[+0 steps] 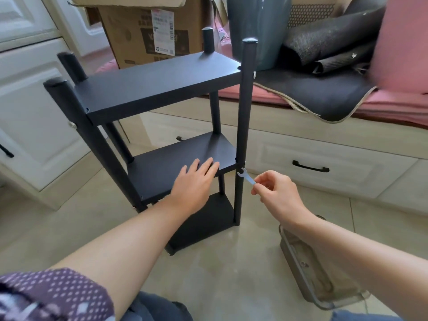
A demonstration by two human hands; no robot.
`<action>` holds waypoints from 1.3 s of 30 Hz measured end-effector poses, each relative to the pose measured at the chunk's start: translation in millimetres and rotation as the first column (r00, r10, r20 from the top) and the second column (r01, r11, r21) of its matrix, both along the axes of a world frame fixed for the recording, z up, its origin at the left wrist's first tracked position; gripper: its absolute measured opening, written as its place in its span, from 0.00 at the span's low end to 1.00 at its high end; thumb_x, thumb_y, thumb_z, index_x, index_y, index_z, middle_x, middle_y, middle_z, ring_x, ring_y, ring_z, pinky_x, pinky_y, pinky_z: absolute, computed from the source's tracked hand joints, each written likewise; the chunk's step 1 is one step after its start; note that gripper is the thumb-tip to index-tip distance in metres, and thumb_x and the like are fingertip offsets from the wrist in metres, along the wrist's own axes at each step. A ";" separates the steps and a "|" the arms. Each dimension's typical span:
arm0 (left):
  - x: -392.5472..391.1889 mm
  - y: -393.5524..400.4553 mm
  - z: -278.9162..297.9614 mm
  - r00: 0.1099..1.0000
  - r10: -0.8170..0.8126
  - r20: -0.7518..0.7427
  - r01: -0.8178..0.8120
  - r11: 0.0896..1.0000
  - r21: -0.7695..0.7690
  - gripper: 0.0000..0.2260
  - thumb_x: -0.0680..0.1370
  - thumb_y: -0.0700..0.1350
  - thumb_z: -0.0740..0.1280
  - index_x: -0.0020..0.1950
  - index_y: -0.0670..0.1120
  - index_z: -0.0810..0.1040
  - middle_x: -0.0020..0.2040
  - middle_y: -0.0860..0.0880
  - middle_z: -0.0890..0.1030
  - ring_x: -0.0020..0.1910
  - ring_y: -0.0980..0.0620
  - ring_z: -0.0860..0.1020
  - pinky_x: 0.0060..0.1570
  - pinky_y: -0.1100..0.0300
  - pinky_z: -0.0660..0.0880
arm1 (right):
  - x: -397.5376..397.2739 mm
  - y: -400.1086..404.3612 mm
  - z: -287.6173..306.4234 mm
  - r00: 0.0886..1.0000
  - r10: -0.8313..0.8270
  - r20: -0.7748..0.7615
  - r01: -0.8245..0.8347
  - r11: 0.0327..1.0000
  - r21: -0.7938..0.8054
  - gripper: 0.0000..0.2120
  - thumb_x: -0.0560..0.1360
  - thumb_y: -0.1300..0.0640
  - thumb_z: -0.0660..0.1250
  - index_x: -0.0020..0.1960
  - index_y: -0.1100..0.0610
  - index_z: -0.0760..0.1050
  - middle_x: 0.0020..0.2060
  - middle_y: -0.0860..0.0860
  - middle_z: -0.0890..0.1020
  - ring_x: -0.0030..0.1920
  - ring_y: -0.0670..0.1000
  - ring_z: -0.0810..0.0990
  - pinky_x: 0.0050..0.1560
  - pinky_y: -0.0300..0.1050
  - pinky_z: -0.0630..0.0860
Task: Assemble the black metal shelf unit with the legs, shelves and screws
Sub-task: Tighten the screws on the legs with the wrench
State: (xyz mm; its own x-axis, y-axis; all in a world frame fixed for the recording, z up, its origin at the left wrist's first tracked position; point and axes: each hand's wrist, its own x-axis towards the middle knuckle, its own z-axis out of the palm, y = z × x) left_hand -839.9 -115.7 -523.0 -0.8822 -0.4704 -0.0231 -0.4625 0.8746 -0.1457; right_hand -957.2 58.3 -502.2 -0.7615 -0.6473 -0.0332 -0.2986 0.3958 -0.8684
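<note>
Upright on the tiled floor stands the shelf unit point(162, 126), three shelves fixed between four legs; the left hand point(193, 181) lies flat, fingers straight, on the middle shelf point(176, 163); the right hand point(275, 191) pinches a small spanner point(246, 176), its open end against the near right leg point(243, 126) just below that shelf; right of the unit sits a clear tray point(319, 281); behind the unit, a cardboard box point(148, 31) and a drawer point(324, 167).

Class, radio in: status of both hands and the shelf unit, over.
Left hand flat on middle shelf. Right hand pinches small silver flat wrench at front right black metal leg. Nothing blocking.
</note>
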 end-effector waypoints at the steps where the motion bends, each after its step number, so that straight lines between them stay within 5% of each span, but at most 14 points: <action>1: -4.4 -3.3 -0.1 1.000 0.026 0.007 -0.026 1.000 0.015 0.37 0.81 0.38 0.63 0.83 0.50 0.44 0.83 0.49 0.49 0.81 0.43 0.50 0.78 0.46 0.54 | -2.5 2.2 0.2 1.000 -0.002 0.000 0.002 1.000 0.002 0.06 0.77 0.63 0.64 0.45 0.54 0.78 0.37 0.48 0.84 0.38 0.47 0.78 0.41 0.43 0.75; 10: -30.5 -2.3 6.6 0.986 0.130 0.103 -0.145 0.979 0.143 0.51 0.74 0.22 0.60 0.81 0.58 0.34 0.82 0.47 0.37 0.80 0.34 0.38 0.74 0.30 0.45 | -23.0 19.4 -13.4 1.000 -0.026 0.017 0.026 0.999 0.042 0.06 0.76 0.62 0.65 0.44 0.54 0.78 0.36 0.48 0.84 0.39 0.48 0.78 0.42 0.44 0.74; 15: -16.9 -3.2 2.2 0.993 0.024 0.119 -0.044 0.984 0.170 0.56 0.70 0.18 0.53 0.77 0.67 0.33 0.82 0.53 0.35 0.79 0.34 0.35 0.74 0.28 0.43 | -27.9 31.9 -24.9 0.999 0.011 -0.031 -0.009 0.997 0.077 0.06 0.77 0.62 0.64 0.44 0.54 0.77 0.36 0.48 0.84 0.38 0.49 0.77 0.41 0.45 0.74; 21: 23.0 -0.3 1.6 0.943 -0.213 0.256 0.167 0.968 0.189 0.58 0.71 0.18 0.52 0.66 0.75 0.25 0.77 0.62 0.27 0.78 0.39 0.29 0.74 0.29 0.40 | -21.4 46.2 -32.8 0.965 0.189 -0.182 -0.160 0.974 0.162 0.06 0.78 0.61 0.64 0.44 0.53 0.76 0.35 0.46 0.82 0.36 0.46 0.78 0.36 0.33 0.72; 23: 38.7 -1.8 2.5 0.909 -0.298 0.291 0.255 0.951 0.177 0.58 0.72 0.19 0.53 0.68 0.75 0.25 0.73 0.64 0.24 0.77 0.39 0.27 0.74 0.30 0.39 | -16.7 50.3 -28.1 0.895 0.360 -0.266 -0.287 0.918 0.275 0.07 0.79 0.60 0.63 0.44 0.51 0.72 0.37 0.47 0.81 0.38 0.51 0.77 0.39 0.41 0.75; 27: 63.8 -1.9 7.3 0.844 -0.391 0.367 0.369 0.920 0.133 0.58 0.73 0.19 0.54 0.70 0.74 0.26 0.74 0.63 0.23 0.75 0.42 0.23 0.74 0.34 0.36 | -0.6 58.6 -19.7 0.452 0.810 -0.374 -0.452 0.569 0.687 0.03 0.81 0.56 0.57 0.50 0.52 0.69 0.44 0.49 0.78 0.43 0.55 0.75 0.42 0.50 0.74; 30: 77.8 -2.1 17.8 0.805 -0.415 0.424 0.404 0.907 0.119 0.57 0.74 0.20 0.53 0.67 0.74 0.22 0.71 0.64 0.19 0.73 0.44 0.22 0.73 0.38 0.33 | 18.5 62.1 -17.1 0.355 0.857 -0.374 -0.500 0.512 0.698 0.03 0.81 0.57 0.56 0.50 0.52 0.68 0.46 0.50 0.78 0.44 0.56 0.76 0.43 0.51 0.76; 35: 87.2 7.5 34.7 0.828 -0.395 0.398 0.357 0.919 0.168 0.55 0.76 0.22 0.56 0.69 0.73 0.24 0.74 0.62 0.24 0.78 0.45 0.29 0.77 0.45 0.40 | 24.6 67.6 -13.7 0.491 0.789 -0.370 -0.422 0.587 0.691 0.03 0.80 0.58 0.56 0.49 0.51 0.64 0.45 0.52 0.79 0.43 0.58 0.77 0.39 0.47 0.71; 37: 83.1 28.1 40.5 0.915 -0.298 0.272 0.231 0.940 0.253 0.46 0.78 0.26 0.57 0.79 0.66 0.40 0.81 0.59 0.40 0.82 0.47 0.41 0.79 0.48 0.50 | 26.4 68.2 -13.8 0.588 0.712 -0.383 -0.319 0.640 0.699 0.03 0.81 0.59 0.56 0.52 0.54 0.68 0.46 0.53 0.79 0.44 0.59 0.77 0.39 0.47 0.71; 39: 79.0 57.6 39.0 0.997 -0.081 -0.019 0.083 0.938 0.336 0.31 0.81 0.33 0.59 0.80 0.57 0.60 0.80 0.56 0.62 0.79 0.49 0.61 0.75 0.53 0.62 | 30.5 66.9 -12.5 0.672 0.605 -0.428 -0.199 0.703 0.682 0.06 0.81 0.59 0.55 0.55 0.54 0.69 0.43 0.53 0.77 0.41 0.59 0.75 0.38 0.48 0.70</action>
State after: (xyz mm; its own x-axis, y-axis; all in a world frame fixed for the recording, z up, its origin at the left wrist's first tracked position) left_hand -760.9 -58.1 -484.0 -0.9179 -0.3618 -0.1631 -0.3869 0.9072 0.1654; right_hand -926.8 125.2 -514.8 -0.4063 -0.9036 -0.1357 -0.8991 0.4219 -0.1170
